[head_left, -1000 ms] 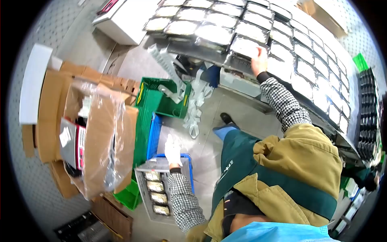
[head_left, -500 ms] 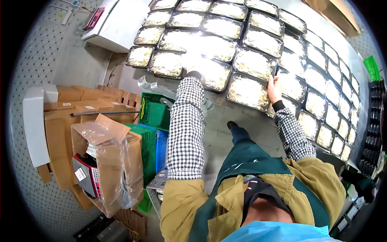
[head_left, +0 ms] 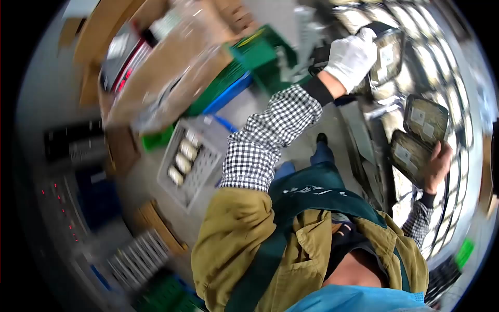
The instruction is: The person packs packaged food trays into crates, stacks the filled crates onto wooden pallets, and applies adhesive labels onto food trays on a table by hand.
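My left hand [head_left: 352, 61], in a white glove, grips the near edge of a clear-topped black food tray [head_left: 387, 56] with a white label. The tray is tilted above other packed trays. My right hand [head_left: 437, 167], which looks bare, has its fingers closed at the edge of a labelled tray [head_left: 410, 158]. Another labelled tray [head_left: 426, 118] lies against that one, farther out. Pale strands filled such trays a moment ago; here the contents are dim and blurred. My left fingertips are partly hidden behind the tray.
Rows of packed trays [head_left: 452, 99] cover the table on the right. A grey crate [head_left: 169, 169] holding several whitish packs stands on the floor at left. Beyond it are green crates [head_left: 265, 57], a blue crate [head_left: 228, 93] and a plastic-wrapped cardboard box [head_left: 171, 67].
The view has swung left, bringing the grey crate into sight. Both hands were resting at the tray rows; now the left holds up a labelled tray and the right grasps another.
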`<state>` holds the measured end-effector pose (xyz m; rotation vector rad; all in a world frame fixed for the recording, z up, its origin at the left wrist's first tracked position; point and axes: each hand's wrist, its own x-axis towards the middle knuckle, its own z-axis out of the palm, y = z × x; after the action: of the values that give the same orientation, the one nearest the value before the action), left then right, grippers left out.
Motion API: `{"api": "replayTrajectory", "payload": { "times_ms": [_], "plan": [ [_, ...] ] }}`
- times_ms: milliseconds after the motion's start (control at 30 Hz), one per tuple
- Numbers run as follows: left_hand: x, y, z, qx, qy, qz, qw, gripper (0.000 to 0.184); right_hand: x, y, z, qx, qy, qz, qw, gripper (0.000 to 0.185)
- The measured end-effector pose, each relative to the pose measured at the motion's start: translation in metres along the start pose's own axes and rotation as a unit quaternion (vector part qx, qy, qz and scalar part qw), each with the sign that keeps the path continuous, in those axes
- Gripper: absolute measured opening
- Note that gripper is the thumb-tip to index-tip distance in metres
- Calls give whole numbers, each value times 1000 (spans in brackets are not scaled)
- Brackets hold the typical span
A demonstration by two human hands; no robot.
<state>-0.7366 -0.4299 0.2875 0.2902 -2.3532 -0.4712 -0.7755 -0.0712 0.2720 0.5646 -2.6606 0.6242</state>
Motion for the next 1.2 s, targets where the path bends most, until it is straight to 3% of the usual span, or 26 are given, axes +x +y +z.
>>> {"api": "replayTrajectory", "payload": {
  "times_ms": [33, 100, 167, 200, 267, 300, 333, 367, 400, 533, 667, 733, 767, 833, 900, 967, 1000, 1100, 1133, 1200],
  "plan": [
    [-22, -22, -39, 3, 12, -3, 1000, 15, 0, -21, 1, -18, -65, -22, 998, 18],
    [-58, -56, -117, 16, 27, -21, 999, 15, 22, -93, 4, 28, -91, -115, 989, 15],
    [-147, -90, -197, 39, -57, -110, 992, 16, -6, -171, 19, 68, -210, -144, 964, 15],
    [-197, -108, -237, 51, -102, -160, 980, 18, -29, -210, 32, 120, -242, -243, 932, 14],
    [-304, -142, -320, 115, -140, -192, 965, 18, -89, -305, 54, 193, -318, -335, 866, 17],
    [-349, -184, -338, 135, -191, -229, 945, 19, -107, -351, 94, 207, -375, -371, 824, 20],
    [-394, -205, -373, 176, -181, -230, 940, 21, -135, -395, 120, 239, -394, -420, 782, 24],
    [-437, -227, -400, 191, -220, -306, 906, 21, -165, -438, 141, 239, -430, -448, 746, 24],
    [-485, -259, -422, 228, -234, -319, 890, 22, -196, -484, 167, 191, -498, -462, 709, 24],
    [-617, -366, -508, 268, -264, -387, 842, 22, -315, -643, 269, 236, -519, -591, 570, 27],
    [-683, -440, -565, 327, -171, -351, 861, 15, -411, -757, 346, 293, -362, -718, 517, 23],
    [-736, -471, -564, 335, -128, -331, 873, 12, -447, -781, 373, 264, -267, -776, 506, 31],
    [-741, -460, -553, 354, -192, -344, 848, 14, -453, -767, 379, 288, -256, -767, 513, 33],
    [-817, -506, -515, 367, -188, -372, 831, 13, -504, -762, 429, 229, -271, -766, 536, 33],
    [-835, -520, -478, 332, -196, -506, 772, 16, -546, -739, 485, 146, -264, -749, 589, 31],
    [-838, -527, -443, 320, -99, -584, 739, 21, -556, -737, 504, 112, -312, -748, 576, 29],
    [-831, -525, -437, 274, -95, -656, 697, 28, -553, -733, 498, 170, -286, -733, 593, 25],
    [-834, -533, -434, 292, -56, -600, 742, 24, -536, -729, 490, 178, -317, -720, 591, 34],
    [-843, -545, -435, 315, -137, -586, 733, 15, -527, -720, 487, 194, -298, -723, 592, 35],
    [-871, -541, -440, 283, -178, -481, 810, 16, -509, -693, 472, 245, -366, -657, 611, 30]
  ]
}}
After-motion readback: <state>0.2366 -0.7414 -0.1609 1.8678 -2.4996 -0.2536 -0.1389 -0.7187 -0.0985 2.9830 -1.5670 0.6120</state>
